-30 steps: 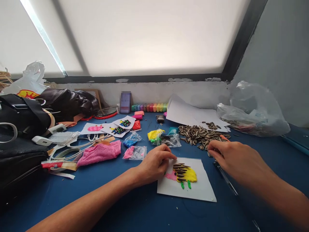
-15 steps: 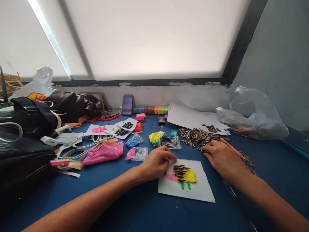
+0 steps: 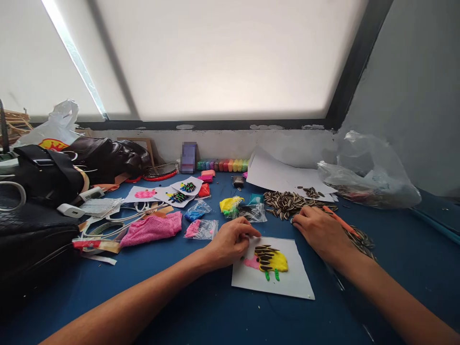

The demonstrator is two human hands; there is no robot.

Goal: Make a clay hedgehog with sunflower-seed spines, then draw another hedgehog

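A white card [image 3: 298, 282] lies on the blue table, bearing a clay figure with a yellow body [image 3: 279, 261], pink snout [image 3: 251, 262] and green legs [image 3: 272, 275]. Dark striped sunflower seeds [image 3: 265, 257] cover the body's left part in rows. My left hand [image 3: 230, 244] is closed at the card's top left corner, its bent fingers pressing on it. At the near edge of a heap of sunflower seeds [image 3: 283, 202], my right hand [image 3: 319, 232] is pinched; whatever its fingertips hold is hidden. Beside that hand rests a long orange object [image 3: 341, 223], partly covered.
Small bags of yellow [image 3: 230, 205], blue [image 3: 197, 210] and pink clay [image 3: 201, 229] lie beyond my left hand. Finished-looking cards [image 3: 176, 194], a pink cloth [image 3: 153, 228] and black bags [image 3: 32, 230] fill the left. White sheets [image 3: 273, 178] and a plastic bag [image 3: 373, 177] stand behind the seeds.
The view has shifted slightly, so everything sits a little further left. My right hand stays at the seed heap with its fingers pinched, and my left hand remains on the card.
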